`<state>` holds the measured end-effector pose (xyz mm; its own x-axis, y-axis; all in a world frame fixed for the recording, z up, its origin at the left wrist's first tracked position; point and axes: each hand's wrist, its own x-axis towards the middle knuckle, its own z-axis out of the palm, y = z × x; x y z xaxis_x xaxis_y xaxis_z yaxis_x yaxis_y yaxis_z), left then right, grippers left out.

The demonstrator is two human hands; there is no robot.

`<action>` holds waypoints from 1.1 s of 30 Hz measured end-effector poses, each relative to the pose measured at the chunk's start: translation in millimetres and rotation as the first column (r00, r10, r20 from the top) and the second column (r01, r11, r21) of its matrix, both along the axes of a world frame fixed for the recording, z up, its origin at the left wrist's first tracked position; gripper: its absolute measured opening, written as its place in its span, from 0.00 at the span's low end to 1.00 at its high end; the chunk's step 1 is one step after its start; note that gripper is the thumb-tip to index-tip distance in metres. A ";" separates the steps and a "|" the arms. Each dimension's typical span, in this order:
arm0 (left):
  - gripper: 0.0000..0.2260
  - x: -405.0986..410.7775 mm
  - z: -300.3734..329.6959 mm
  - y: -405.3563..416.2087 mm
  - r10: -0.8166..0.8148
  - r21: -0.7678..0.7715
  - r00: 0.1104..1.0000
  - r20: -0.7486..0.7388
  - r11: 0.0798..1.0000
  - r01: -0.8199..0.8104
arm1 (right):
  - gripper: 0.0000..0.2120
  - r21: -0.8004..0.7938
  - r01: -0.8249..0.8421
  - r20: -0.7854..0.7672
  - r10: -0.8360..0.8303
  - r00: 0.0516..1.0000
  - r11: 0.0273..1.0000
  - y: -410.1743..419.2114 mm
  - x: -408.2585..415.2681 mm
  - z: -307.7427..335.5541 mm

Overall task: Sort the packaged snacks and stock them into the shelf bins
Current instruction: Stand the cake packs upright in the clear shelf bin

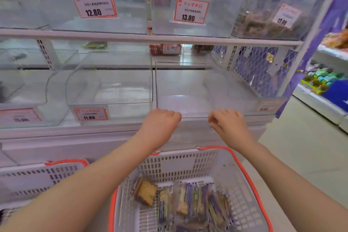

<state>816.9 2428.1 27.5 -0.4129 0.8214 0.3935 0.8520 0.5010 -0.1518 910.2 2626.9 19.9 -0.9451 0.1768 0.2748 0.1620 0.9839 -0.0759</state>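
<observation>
Several packaged snacks point(188, 205), cake slices in clear and purple wrappers, lie in a white basket with an orange rim point(243, 165) below my arms. In front of me on the lower shelf stands an empty clear bin point(188, 100). My left hand point(160, 124) has its fingers curled over the bin's front rim. My right hand point(228, 123) grips the same rim further right, fingers and thumb curled. Neither hand holds a snack.
A second white basket point(37, 175) stands at the lower left. Clear bins with red price tags, 12.80 point(94, 3) and 13.80 point(191, 10), line the upper shelf; the far right one point(263, 22) holds brown snacks. Another shelf point(327, 81) stands across the aisle.
</observation>
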 end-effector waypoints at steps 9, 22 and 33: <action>0.09 56.2 -16.1 -10.5 -0.152 0.162 0.988 0.034 0.976 0.145 | 0.11 0.197 -0.136 -0.363 0.201 0.910 0.971 -35.7 48.1 -19.3; 0.11 71.9 -217.0 -45.1 0.478 -0.686 0.674 0.563 0.725 0.060 | 0.09 -0.250 0.353 0.834 0.015 0.552 0.901 -47.2 74.3 -260.3; 0.07 50.4 -273.5 -21.1 0.505 -0.581 0.432 0.747 0.812 0.056 | 0.15 -0.356 0.864 0.858 -0.243 0.453 0.355 -21.0 53.6 -356.0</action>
